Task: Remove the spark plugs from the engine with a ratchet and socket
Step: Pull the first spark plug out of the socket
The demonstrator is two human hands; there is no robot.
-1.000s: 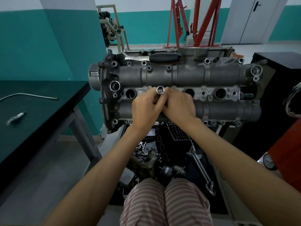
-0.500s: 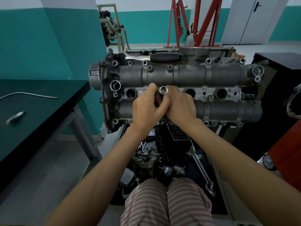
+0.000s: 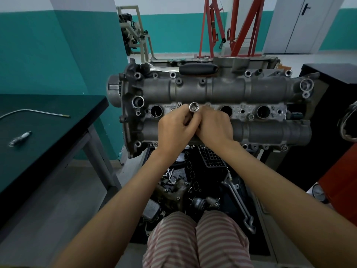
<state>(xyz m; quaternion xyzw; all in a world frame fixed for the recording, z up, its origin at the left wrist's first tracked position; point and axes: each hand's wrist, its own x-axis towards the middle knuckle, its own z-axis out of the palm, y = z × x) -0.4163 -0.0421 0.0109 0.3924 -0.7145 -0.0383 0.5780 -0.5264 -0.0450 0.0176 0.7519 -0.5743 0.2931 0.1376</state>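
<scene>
Pinching the socket point(image 3: 194, 107) between both sets of fingertips, your left hand point(image 3: 174, 130) and right hand point(image 3: 215, 127) hold it over the engine point(image 3: 222, 89). It's likely rigid, light, slick steel; grip its barrel below the open end.

A socket point(image 3: 194, 107) is gripped between the left hand point(image 3: 174, 130) and the right hand point(image 3: 215, 128), which are pressed together over the middle of the engine point(image 3: 222, 93), the socket's open end being turned toward the camera. Open plug wells are seen in the engine's central row, one point(image 3: 156, 111) at nine o'clock of the socket and two point(image 3: 226, 110) point(image 3: 263, 112) at three o'clock. On the dark table point(image 3: 48, 136) at nine o'clock of the engine, a spark plug point(image 3: 20, 138) is laid near a bent metal rod point(image 3: 34, 112), and a red hoist frame point(image 3: 231, 26) is seen at twelve o'clock behind the engine.
</scene>
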